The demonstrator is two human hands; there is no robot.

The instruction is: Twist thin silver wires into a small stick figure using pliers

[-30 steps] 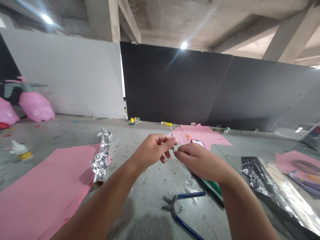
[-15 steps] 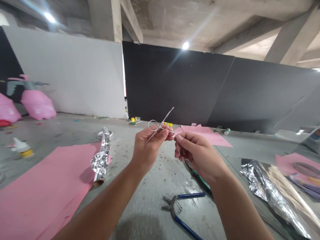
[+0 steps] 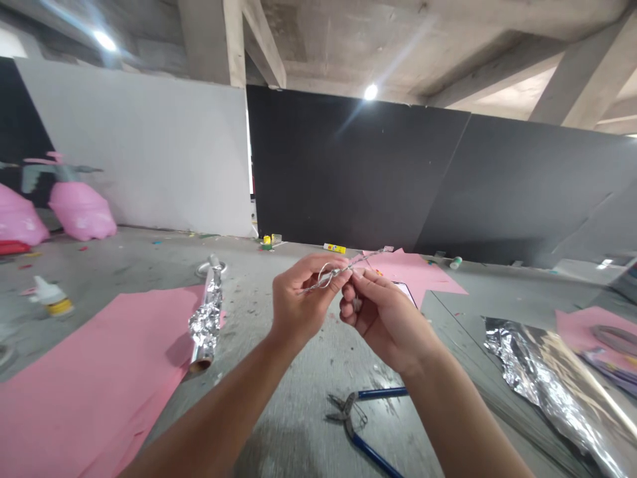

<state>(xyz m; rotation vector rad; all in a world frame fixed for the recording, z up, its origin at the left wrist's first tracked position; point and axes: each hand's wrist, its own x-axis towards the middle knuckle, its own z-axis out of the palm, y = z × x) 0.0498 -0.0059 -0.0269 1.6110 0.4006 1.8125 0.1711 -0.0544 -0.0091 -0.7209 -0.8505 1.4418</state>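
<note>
Between my hands, above the table, is a twisted silver wire point(image 3: 368, 257) with a round loop near its middle. My left hand point(image 3: 301, 292) is closed, pinching the wire by the loop between thumb and fingers. One twisted end sticks out toward the upper right, past my fingertips. My right hand point(image 3: 383, 309) is closed too, its thumb and forefinger pinching the wire close beside the left fingertips. Its other fingers curl under and partly hide what is in them. Below the hands, blue-handled pliers point(image 3: 346, 411) lie with their handles spread.
A foil roll point(image 3: 206, 318) lies at the left on pink sheets point(image 3: 99, 372). A glue bottle point(image 3: 52, 295) stands further left, near pink spray bottles point(image 3: 82, 209). Crumpled foil point(image 3: 537, 385) lies at the right. Pink paper point(image 3: 423, 269) and a yellow box point(image 3: 334, 248) lie toward the back.
The wire has turned: its twisted end, steep before, now slants low to the right. My hands have drawn closer together and both still pinch the wire.
</note>
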